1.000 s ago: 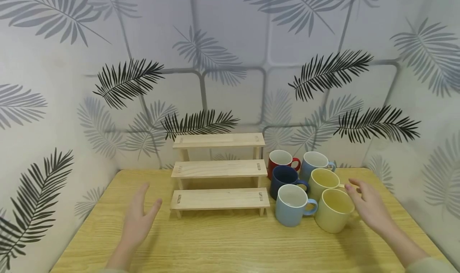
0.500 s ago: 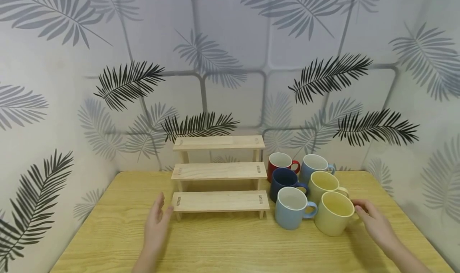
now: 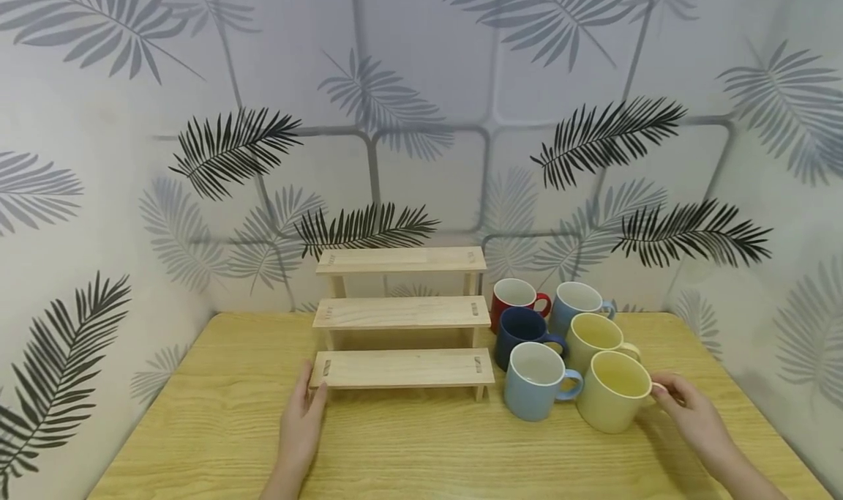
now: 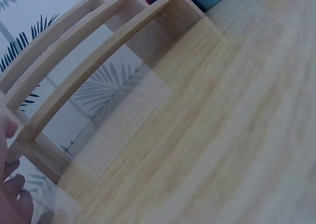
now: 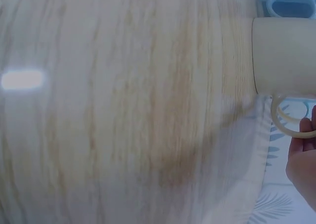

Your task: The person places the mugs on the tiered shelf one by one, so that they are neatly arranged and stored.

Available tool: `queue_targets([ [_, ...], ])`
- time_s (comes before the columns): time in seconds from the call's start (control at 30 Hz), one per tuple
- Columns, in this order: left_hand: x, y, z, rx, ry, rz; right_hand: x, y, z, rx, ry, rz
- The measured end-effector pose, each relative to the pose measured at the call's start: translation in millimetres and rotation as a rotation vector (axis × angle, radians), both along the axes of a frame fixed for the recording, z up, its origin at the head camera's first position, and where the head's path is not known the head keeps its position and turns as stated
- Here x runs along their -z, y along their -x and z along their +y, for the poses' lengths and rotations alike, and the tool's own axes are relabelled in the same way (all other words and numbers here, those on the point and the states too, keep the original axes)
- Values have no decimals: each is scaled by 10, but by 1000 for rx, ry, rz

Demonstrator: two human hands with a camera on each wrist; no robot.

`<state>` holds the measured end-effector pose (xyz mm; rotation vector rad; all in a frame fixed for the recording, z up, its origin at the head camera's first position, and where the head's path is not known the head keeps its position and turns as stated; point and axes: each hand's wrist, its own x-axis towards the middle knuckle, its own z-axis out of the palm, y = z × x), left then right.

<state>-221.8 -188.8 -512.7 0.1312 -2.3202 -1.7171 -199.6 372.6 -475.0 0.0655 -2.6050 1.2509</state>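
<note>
A three-step wooden shelf [image 3: 402,368] stands at the middle back of the table. My left hand [image 3: 299,419] grips the left end of its lowest board, thumb at the front edge. In the left wrist view, the curled fingers [image 4: 15,187] sit below the board's end. At the right, my right hand [image 3: 694,416] pinches the handle of the front yellow mug [image 3: 612,394], which stands upright. The right wrist view shows that handle [image 5: 279,122] with fingertips on it. Left of this mug is a light blue mug [image 3: 532,386], its handle pointing toward the yellow one.
Behind these stand a dark blue mug [image 3: 516,339], another yellow mug [image 3: 586,342], a red mug [image 3: 510,310] and another light blue mug [image 3: 573,310], close together beside the shelf's right end. A leaf-patterned wall covering [image 3: 421,170] encloses the table [image 3: 408,449] at the back and sides.
My left hand has moved right to the shelf's lowest board and taken hold of its end. The right hand has come down to the front yellow mug and pinched its handle.
</note>
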Motion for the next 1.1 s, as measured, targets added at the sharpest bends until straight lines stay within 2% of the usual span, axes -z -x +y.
queue_targets([
  [0.13, 37, 5, -13, -6, 199, -8, 19, 5, 1, -13, 84, -15],
  [0.23, 52, 21, -12, -2, 252, 11, 30, 15, 10, -30, 153, -10],
  [0.37, 53, 15, -18, -11, 276, 6, 62, 27, 15, -63, 248, 1],
  [0.5, 50, 2, -29, -18, 286, -13, 101, 17, 14, -118, 402, 3],
  [0.67, 56, -10, -28, -16, 302, -15, 144, -13, 30, -222, 588, -17],
  [0.83, 52, -28, -21, -22, 309, -13, 211, -49, -8, -352, 797, 59],
  [0.93, 50, -29, -23, -36, 324, -7, 226, -77, -85, -344, 883, 101],
  [1.1, 44, -29, -22, -42, 336, 0, 131, -154, -231, -198, 898, 112],
])
